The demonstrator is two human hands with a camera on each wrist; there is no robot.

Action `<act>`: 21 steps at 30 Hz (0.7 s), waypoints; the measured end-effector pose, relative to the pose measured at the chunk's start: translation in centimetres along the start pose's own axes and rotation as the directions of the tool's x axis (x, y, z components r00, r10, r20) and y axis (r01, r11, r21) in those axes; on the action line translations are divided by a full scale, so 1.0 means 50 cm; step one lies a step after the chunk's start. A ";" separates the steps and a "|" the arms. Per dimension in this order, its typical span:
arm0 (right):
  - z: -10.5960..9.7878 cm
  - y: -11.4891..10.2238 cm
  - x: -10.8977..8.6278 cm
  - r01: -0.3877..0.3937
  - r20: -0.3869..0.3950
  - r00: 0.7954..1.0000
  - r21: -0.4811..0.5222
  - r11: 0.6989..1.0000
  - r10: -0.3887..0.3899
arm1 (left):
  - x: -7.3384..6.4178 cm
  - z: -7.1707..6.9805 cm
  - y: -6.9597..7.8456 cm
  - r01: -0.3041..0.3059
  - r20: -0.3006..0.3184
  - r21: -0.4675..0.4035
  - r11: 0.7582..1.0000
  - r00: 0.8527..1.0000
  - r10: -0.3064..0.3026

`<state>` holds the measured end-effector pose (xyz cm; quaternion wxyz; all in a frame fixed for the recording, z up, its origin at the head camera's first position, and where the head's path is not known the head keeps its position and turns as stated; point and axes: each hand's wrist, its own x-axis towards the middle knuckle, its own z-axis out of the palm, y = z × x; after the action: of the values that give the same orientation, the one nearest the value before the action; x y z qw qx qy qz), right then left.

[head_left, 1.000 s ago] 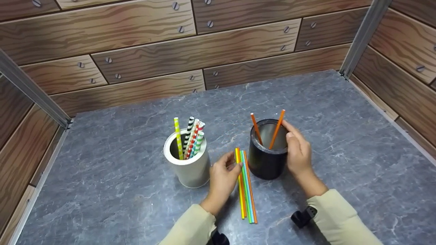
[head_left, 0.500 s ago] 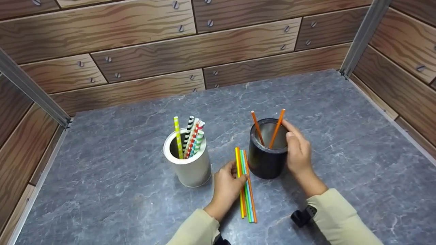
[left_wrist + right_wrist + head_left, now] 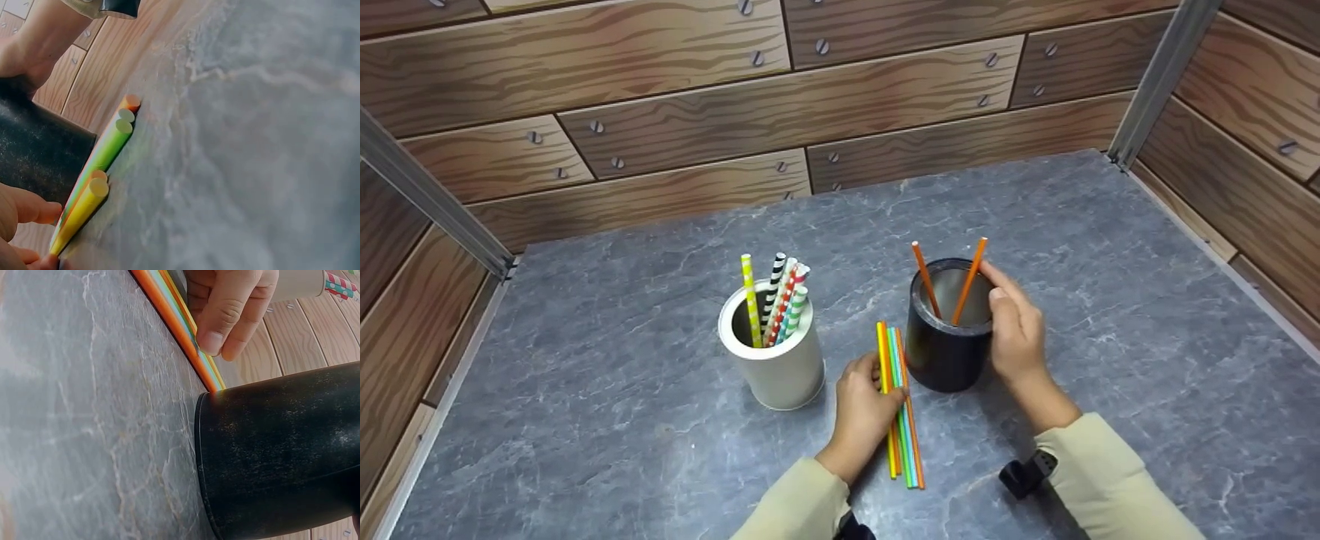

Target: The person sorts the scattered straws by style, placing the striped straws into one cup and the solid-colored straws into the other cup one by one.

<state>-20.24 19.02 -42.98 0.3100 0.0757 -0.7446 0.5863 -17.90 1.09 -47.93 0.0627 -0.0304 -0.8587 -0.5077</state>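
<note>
Several thin solid-coloured straws, yellow, orange, green and light blue, lie side by side on the tabletop. My left hand pinches them near the middle, thumb across the top and fingers at the left side; the exact finger contact is partly hidden. In the right wrist view its thumb lies over the straws. My right hand holds the right side of a black cup, its fingers partly behind the cup. Two orange straws lean inside that cup.
A white cup with several patterned paper straws stands left of my left hand. The grey marbled tabletop is bounded by wood-patterned walls at the back and sides.
My left hand has slid down and right along the straws, its thumb now reaching across them. The right hand stays on the black cup. The straws have barely moved.
</note>
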 end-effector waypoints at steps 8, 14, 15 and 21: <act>0.004 -0.001 0.000 -0.006 -0.004 1.000 -0.004 1.000 0.006 | 0.006 -0.004 -0.003 0.029 0.009 -0.018 0.999 1.000 -0.029; 0.004 -0.003 0.001 0.019 -0.013 1.000 -0.013 1.000 -0.019 | 0.008 -0.002 -0.003 0.030 0.000 -0.015 0.999 1.000 -0.030; 0.003 -0.003 0.001 0.022 -0.017 1.000 -0.013 1.000 -0.022 | 0.008 -0.001 -0.001 0.028 -0.003 -0.011 1.000 1.000 -0.028; 0.003 -0.002 0.002 0.038 -0.023 0.999 -0.002 0.999 -0.038 | 0.005 0.004 0.003 0.022 -0.047 0.034 0.999 0.999 -0.020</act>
<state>-20.30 18.86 -42.86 0.3298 0.0831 -0.7399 0.5804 -18.13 1.33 -47.85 0.0779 -0.0085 -0.8660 -0.4939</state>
